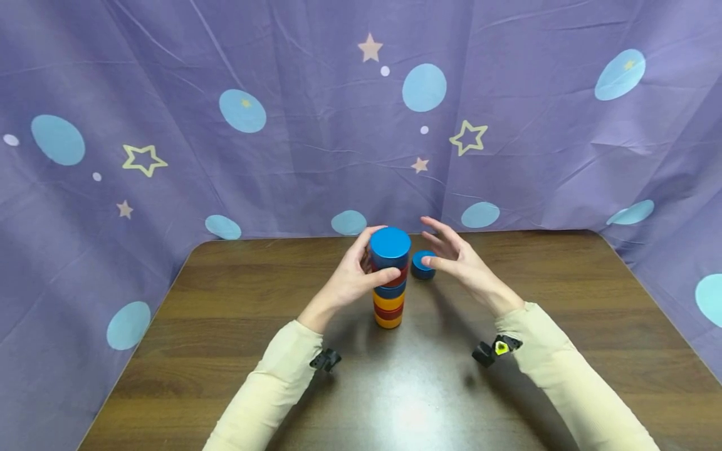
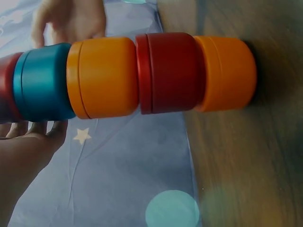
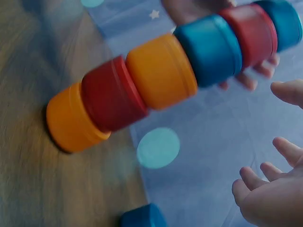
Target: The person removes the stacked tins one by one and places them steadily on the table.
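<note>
A tall upright stack of round lidded tins (image 1: pixel 389 302) in blue, red and orange stands on the table. My left hand (image 1: pixel 356 275) curls round its upper part, thumb across the red tin (image 3: pixel 250 35) just under the blue top tin (image 1: pixel 390 243). In the left wrist view the lower orange tin (image 2: pixel 232 73) meets the tabletop. My right hand (image 1: pixel 461 258) is apart from the stack on its right, fingers spread and holding nothing. A separate blue tin (image 1: pixel 423 265) rests on the table behind the right thumb, which partly covers it in the head view.
The brown wooden table (image 1: pixel 225 351) ends at the back against a purple curtain (image 1: pixel 316 144) with stars and dots. Dark wrist cameras, one (image 1: pixel 325 360) on the left and another (image 1: pixel 496 349) on the right, hang beneath the sleeves.
</note>
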### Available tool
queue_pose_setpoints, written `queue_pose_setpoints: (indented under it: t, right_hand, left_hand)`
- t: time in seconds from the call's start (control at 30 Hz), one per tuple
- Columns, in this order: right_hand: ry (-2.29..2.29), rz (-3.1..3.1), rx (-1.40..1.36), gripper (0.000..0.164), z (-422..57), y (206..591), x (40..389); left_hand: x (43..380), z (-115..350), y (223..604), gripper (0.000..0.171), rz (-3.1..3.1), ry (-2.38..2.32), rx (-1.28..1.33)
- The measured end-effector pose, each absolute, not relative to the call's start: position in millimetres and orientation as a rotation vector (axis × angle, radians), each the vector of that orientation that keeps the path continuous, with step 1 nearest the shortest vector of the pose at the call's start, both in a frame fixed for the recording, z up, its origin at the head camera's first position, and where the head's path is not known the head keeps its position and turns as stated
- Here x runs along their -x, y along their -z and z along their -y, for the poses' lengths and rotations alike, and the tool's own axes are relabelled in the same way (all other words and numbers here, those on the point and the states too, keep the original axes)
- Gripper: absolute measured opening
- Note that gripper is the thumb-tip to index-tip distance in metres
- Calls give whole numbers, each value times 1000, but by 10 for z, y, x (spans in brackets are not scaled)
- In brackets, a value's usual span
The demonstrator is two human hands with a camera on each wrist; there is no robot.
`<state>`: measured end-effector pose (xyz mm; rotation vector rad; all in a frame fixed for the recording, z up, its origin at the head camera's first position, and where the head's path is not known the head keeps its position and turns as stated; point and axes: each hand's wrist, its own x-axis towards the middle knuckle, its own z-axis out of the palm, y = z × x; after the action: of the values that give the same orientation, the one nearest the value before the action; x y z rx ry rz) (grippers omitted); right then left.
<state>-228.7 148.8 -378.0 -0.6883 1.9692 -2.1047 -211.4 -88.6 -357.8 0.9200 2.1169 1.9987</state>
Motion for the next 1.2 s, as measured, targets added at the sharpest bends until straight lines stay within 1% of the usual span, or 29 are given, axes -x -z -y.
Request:
queue_pose_setpoints:
  t: [0.2, 0.43, 0.63, 0.83, 1.03, 1.2]
  right_hand:
    - [2104, -1938, 819, 72, -1425, 3612, 2162]
    - [2111, -1911, 1003, 69, -1354, 3453, 2059]
    - [2092, -1908, 1138, 67, -1290, 3350, 2017]
    - [2071, -1900, 1197, 63, -1239, 3322, 2030]
    - [2062, -1918, 1237, 62, -1168, 3297, 2045]
    - [2031, -1986, 1173, 61, -1136, 3306, 2047]
  left_hand:
    - [2123, 906, 3660, 93, -2084, -1991, -966]
    - [2114, 914, 3737, 95, -2073, -1988, -956]
    - [2109, 940, 3772, 82, -2094, -1989, -965]
    - [2109, 932, 3775, 75, -2089, -1981, -978]
    - [2108, 907, 3753, 65, -2066, -2000, -967]
    - [2108, 904, 3765, 70, -2063, -2005, -974]
